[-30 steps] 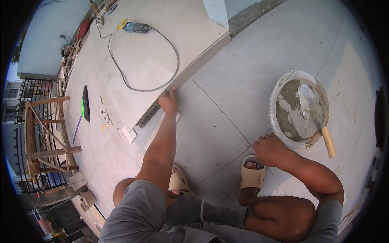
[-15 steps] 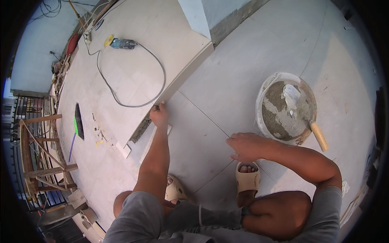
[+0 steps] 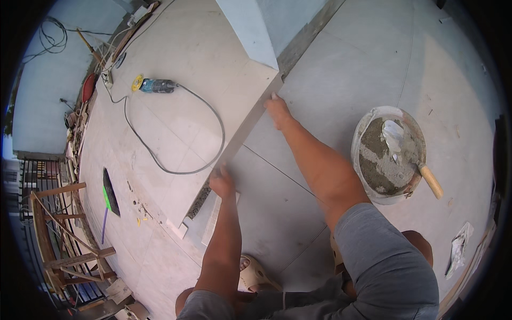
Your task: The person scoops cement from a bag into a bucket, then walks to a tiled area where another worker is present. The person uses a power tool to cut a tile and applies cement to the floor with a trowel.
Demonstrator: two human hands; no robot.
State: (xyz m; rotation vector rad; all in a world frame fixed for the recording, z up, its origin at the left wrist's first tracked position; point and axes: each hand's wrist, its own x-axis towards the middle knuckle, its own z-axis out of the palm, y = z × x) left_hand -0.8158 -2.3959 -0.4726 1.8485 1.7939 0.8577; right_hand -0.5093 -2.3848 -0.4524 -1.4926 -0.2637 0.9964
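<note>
A long narrow tile strip (image 3: 248,125) stands along the front face of a low tiled step. My left hand (image 3: 222,182) is closed at its near end, fingers curled against the edge. Farther along, close to the wall corner, my right hand (image 3: 278,111) presses on the same strip with its fingers bent; part of its grip is hidden. Rough mortar (image 3: 199,203) shows in the step face just nearer than my left hand. Beside my left forearm, another tile piece (image 3: 212,220) lies on the floor.
On the right stands a round tub (image 3: 356,154) of grey mortar, with a wooden-handled trowel (image 3: 431,182) in it. An angle grinder (image 3: 158,86) and its looping cord (image 3: 160,166) lie on the step. Left are a broom (image 3: 110,193) and a wooden frame (image 3: 74,261). A wall corner (image 3: 265,40) rises ahead.
My right hand has moved from over the floor, forward and left, to the far part of the tile strip. My left hand stays at the near end. The view has shifted slightly.
</note>
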